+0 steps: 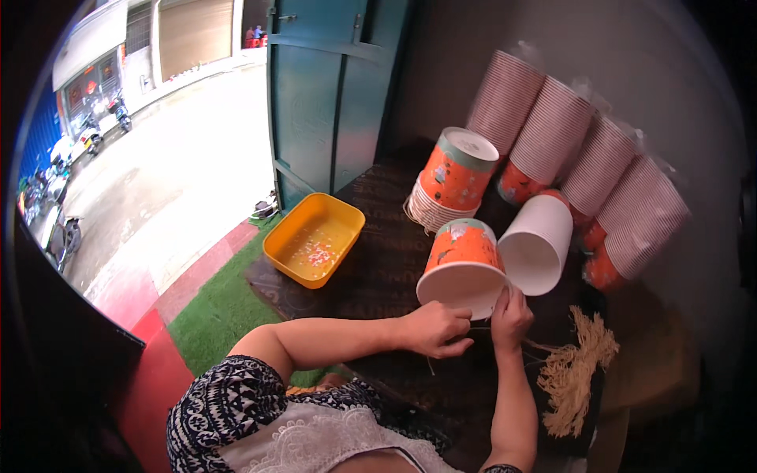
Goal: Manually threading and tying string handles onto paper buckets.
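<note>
Basically, orange paper cup [464, 250] sits on the desk [382, 272], axis 12-to-6, mouth toward 6, at 10 o'clock from the nearer right hand [512, 319], fingers pinched at its rim, and 1 o'clock from the left hand [436, 329], fingers curled, seemingly on thin cord [479, 328].

We have a dark, patterned bench [378, 272]. On it sit a yellow tray [285, 266] by the left edge, an upside-down stack of orange buckets [453, 183] farther back, a white-walled bucket [546, 232] on its side, mouth towards us, tall nested stacks [554, 126] along the right, and a bundle of pale cords [579, 370] nearer us.
</note>
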A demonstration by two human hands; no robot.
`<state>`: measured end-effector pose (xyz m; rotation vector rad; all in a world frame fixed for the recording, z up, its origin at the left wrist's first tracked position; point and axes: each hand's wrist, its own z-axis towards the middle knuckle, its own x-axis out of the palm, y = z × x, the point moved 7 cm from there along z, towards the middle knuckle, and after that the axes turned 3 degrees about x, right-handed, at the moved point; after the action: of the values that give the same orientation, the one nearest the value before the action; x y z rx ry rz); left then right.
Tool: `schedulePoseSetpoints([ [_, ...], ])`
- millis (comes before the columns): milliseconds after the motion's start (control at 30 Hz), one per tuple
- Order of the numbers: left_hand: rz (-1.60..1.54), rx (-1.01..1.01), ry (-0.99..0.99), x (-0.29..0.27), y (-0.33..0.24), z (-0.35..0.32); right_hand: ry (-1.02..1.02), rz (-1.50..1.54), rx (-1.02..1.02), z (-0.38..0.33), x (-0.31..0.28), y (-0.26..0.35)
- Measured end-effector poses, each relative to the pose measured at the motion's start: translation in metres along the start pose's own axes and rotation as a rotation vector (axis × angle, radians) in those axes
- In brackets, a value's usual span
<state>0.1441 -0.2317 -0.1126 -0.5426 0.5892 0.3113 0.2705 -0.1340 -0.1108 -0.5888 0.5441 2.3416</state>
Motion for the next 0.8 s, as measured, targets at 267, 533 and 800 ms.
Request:
schedulePoseSetpoints([
  [267, 0.205, 0.137, -0.476, -0.078, -0.012, -0.001, -0.076, -0.113, -0.212, 0.018, -0.028, 0.019],
  [533, 0.470, -0.472, -0.207, -0.072, 0.031, 0.008, -0.128, -0.119, -0.278, 0.018, -0.034, 0.027],
  [800, 0.086, -0.769, -0.372, -0.066, 0.106, -0.036, -0.115, 0.117, -0.207, 0.012, -0.026, 0.026],
])
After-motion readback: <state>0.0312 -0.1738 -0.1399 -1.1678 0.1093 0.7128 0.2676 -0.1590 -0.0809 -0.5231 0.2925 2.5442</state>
